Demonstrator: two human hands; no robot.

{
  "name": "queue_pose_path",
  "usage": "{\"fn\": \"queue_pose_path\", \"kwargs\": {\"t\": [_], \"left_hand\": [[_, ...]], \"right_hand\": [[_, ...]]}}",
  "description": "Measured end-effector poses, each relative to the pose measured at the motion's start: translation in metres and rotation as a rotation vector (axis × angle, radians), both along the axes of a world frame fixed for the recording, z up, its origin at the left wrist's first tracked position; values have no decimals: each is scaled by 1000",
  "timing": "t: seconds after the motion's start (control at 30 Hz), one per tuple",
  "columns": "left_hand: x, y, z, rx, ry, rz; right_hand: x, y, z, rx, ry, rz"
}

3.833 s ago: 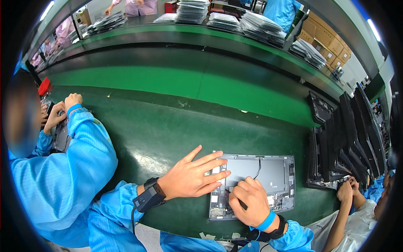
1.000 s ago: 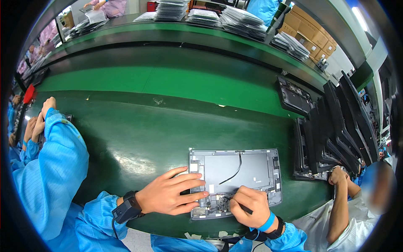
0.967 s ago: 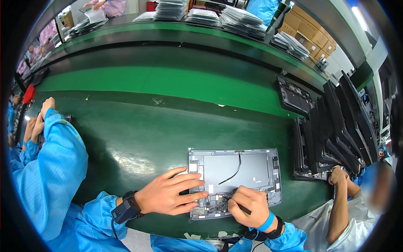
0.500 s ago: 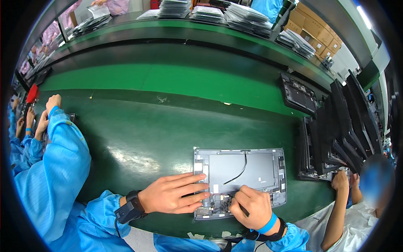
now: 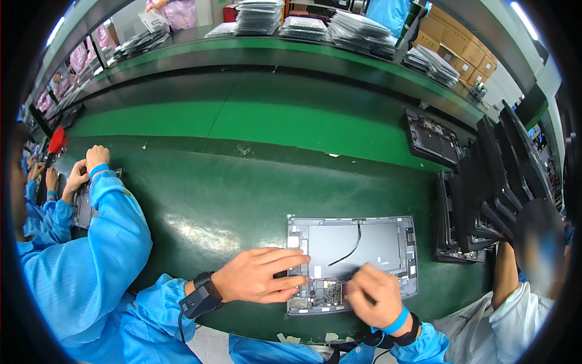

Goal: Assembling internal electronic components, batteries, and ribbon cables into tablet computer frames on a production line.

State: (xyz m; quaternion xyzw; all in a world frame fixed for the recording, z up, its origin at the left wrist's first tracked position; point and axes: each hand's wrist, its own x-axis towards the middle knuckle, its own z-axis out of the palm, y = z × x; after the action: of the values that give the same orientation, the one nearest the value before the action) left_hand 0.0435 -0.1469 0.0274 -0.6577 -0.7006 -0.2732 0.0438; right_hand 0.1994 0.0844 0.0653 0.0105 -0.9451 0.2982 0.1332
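A flat grey rectangular tablet back shell (image 5: 354,258), opened with its inner side up, is lying on the dark green bench (image 5: 242,200) near the front edge, directly before the person. A thin black cable (image 5: 348,249) is curving across the shell's plain grey panel, and a small dark circuit board (image 5: 321,294) is sitting along the shell's near edge.

The left hand (image 5: 260,276) is resting flat on the shell's near left corner, fingers spread wide and pressing down, holding nothing. A black wrist strap (image 5: 200,294) is circling that wrist above a blue sleeve. The right hand (image 5: 373,297) is curling closed over the shell's near edge just right of the circuit board; whether it is gripping anything cannot be told. A blue band (image 5: 397,321) is showing at that wrist.

To the right, a row of dark tablet shells (image 5: 491,188) is standing on edge, leaning together, with a co-worker's arm (image 5: 503,273) reaching beside them. At left, another co-worker's blue-sleeved arm (image 5: 112,206) is extending over the bench. Stacks of grey trays (image 5: 303,24) are sitting on the far green shelf.
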Motion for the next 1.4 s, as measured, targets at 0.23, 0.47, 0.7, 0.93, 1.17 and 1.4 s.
{"fn": "queue_pose_path", "kwargs": {"t": [0.23,0.47,0.7,0.93,1.17,1.4], "left_hand": [[38,-25,3,-172,-318,473],[42,25,8,317,-1157,488],[-122,15,9,814,-1295,494],[-301,-37,-33,881,-1220,735],[-314,87,19,449,225,977],[-264,366,-8,465,-203,390]], "right_hand": [[47,64,-3,-149,-20,-448],[31,55,-32,-801,102,-359],[-15,42,-1,-524,231,-164],[47,101,-47,-517,10,-221],[58,94,-35,-678,56,-354],[39,97,-30,-617,71,-222]]}}
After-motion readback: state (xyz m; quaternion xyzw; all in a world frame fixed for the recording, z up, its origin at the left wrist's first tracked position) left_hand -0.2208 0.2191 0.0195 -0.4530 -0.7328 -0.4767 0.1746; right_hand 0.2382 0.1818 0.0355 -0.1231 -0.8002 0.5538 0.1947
